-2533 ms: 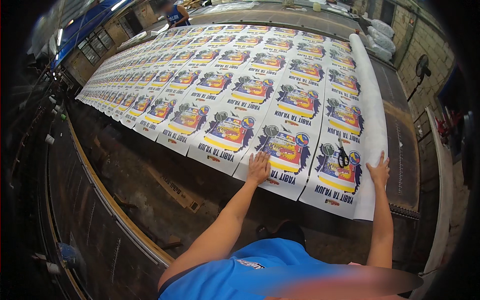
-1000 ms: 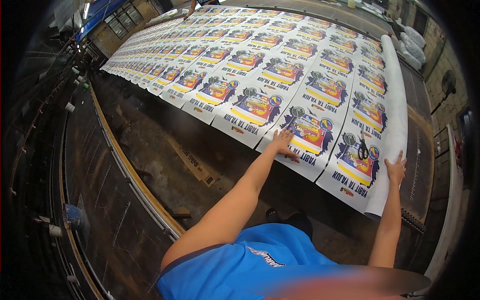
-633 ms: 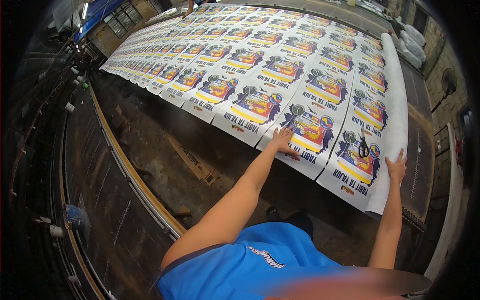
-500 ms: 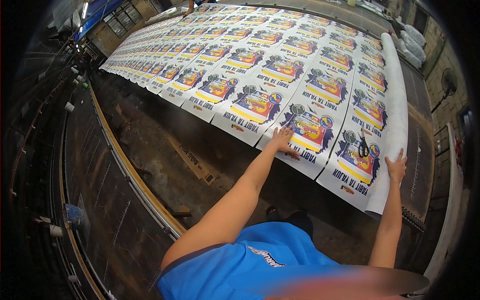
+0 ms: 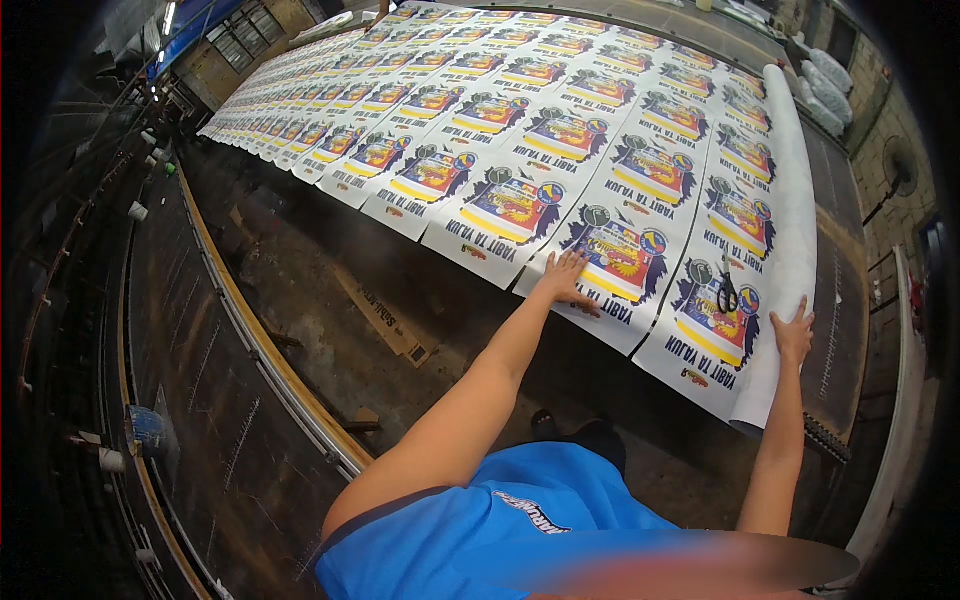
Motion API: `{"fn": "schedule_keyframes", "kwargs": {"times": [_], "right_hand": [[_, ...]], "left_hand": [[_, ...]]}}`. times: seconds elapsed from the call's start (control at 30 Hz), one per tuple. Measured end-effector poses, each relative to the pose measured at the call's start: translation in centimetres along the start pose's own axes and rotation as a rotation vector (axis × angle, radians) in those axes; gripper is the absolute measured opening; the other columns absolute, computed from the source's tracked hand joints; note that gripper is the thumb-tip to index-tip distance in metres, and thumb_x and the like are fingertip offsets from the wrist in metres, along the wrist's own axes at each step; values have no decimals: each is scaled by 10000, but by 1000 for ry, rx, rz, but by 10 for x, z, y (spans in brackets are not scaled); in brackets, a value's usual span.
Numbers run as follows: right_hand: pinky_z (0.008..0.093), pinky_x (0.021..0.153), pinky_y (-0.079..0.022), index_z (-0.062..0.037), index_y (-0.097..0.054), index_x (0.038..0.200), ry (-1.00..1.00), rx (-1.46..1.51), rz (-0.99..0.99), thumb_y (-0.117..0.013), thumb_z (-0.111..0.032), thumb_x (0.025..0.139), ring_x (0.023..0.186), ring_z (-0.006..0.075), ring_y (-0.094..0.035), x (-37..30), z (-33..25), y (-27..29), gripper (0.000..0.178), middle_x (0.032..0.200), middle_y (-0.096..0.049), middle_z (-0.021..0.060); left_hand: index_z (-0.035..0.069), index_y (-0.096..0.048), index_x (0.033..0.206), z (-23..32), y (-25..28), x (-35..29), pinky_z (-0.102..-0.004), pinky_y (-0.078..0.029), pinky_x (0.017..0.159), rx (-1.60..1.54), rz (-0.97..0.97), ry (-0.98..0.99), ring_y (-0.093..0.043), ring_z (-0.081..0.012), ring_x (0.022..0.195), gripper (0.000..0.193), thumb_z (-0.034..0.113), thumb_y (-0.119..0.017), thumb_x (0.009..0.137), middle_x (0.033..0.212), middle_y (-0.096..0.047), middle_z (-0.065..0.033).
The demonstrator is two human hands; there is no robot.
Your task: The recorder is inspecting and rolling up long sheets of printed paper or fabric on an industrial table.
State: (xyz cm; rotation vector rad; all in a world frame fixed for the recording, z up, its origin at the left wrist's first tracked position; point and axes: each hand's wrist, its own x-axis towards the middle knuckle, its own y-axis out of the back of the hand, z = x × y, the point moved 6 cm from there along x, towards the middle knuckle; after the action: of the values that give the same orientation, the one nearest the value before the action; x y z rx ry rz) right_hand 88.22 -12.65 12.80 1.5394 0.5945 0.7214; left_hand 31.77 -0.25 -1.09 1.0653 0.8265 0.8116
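Long white printed strips (image 5: pixel 480 268) with rows of colourful designs lie side by side over the big table. My left hand (image 5: pixel 570 282) rests flat near the front edge of a strip, its fingers spread and nothing in it. Along the right side of the strips runs a thick white roll (image 5: pixel 795 220). My right hand (image 5: pixel 793 335) lies against the near part of this roll, thumb apart and fingers stretched out over its surface. A pair of scissors with black handles (image 5: pixel 727 295) lies on the rightmost strip, left of the roll and beyond my right hand.
A long dark table (image 5: pixel 230 400) with a metal rail runs on my left. A cardboard piece (image 5: pixel 385 315) lies on the floor between the tables. Part of another person (image 5: pixel 383 10) shows at the far edge. At the right are a fan (image 5: pixel 899 165) and white bundles (image 5: pixel 828 75).
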Motion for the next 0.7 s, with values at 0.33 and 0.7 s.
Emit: {"fn": "schedule_keyframes", "kwargs": {"times": [0.33,0.7], "right_hand": [[626,1041,-424,-376,-134,1607,3,3,8,-711,-594,791,1325,479,-477,2,1,-3,1023,1617,-280,195],[641,1022,-430,-376,-136,1606,8,9,14,-711,-597,790,1310,485,-487,3,1,-4,1022,1610,-287,199]], "left_hand": [[126,-199,1610,0,-1,1,-586,11,1226,-34,-43,27,-57,-311,1560,1432,933,-644,514,1689,-126,-101],[126,-191,1612,-1,-2,2,-594,8,1223,-39,-45,22,-57,-306,1561,1454,937,-648,495,1689,-124,-101]]}}
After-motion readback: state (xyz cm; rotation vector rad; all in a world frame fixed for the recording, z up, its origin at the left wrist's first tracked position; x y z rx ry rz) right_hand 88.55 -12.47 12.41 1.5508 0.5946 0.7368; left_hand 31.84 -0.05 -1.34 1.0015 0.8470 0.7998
